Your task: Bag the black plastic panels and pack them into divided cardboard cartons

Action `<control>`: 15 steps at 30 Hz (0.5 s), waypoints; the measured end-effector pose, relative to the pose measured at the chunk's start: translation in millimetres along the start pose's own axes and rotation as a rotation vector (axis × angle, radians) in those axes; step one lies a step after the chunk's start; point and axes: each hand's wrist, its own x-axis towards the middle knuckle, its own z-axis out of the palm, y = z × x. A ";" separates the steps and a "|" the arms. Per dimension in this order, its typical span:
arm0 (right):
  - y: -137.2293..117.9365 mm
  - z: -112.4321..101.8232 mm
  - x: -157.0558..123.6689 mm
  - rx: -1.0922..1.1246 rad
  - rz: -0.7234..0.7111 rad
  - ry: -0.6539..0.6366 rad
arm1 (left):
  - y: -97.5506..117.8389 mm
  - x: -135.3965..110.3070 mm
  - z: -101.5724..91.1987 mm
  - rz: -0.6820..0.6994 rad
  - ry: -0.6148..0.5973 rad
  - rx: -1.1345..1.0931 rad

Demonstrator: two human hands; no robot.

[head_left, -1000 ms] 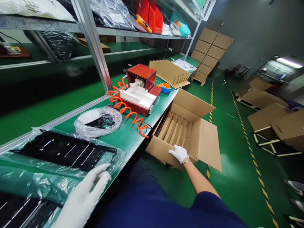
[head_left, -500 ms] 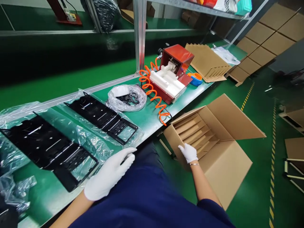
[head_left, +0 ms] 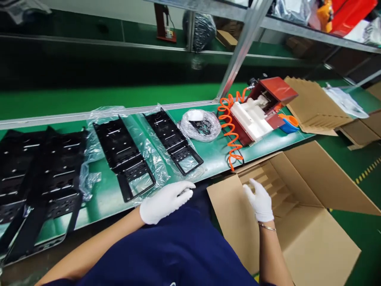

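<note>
My right hand, in a white glove, is over the near left side of an open cardboard box. Its fingers and thumb are apart, and they seem to hold nothing. A flap lies folded outward beside that hand, and cardboard dividers show inside the box. My left hand, also gloved, hovers at the bench edge with fingers stretched out and nothing in them. Nearest to it are two black metal panels, one on the left and one on the right, both lying on clear plastic bags.
More black panels overlap at the bench's left end. A plastic bag of small black parts lies near a coiled orange hose. Beyond stand a red and white machine, tape rolls and a cardboard divider set. A metal post rises behind.
My view has swung left, showing more black panels. My right hand has loosened from the box's edge, and the flap on that side now lies outward. My left hand remains outstretched.
</note>
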 end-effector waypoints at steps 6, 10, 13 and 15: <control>-170.3 10.4 37.3 0.535 -0.280 -0.291 | 0.7 -6.2 -11.6 0.060 0.094 0.012; -224.1 35.7 57.6 0.471 -0.212 -0.479 | -4.8 -17.7 -25.9 0.007 0.200 0.012; -231.4 45.7 63.1 0.657 -0.147 -0.713 | -7.7 -28.9 -35.7 -0.076 0.243 -0.059; -228.0 44.1 60.8 0.763 -0.159 -0.738 | -9.2 -34.2 -41.3 -0.094 0.265 -0.123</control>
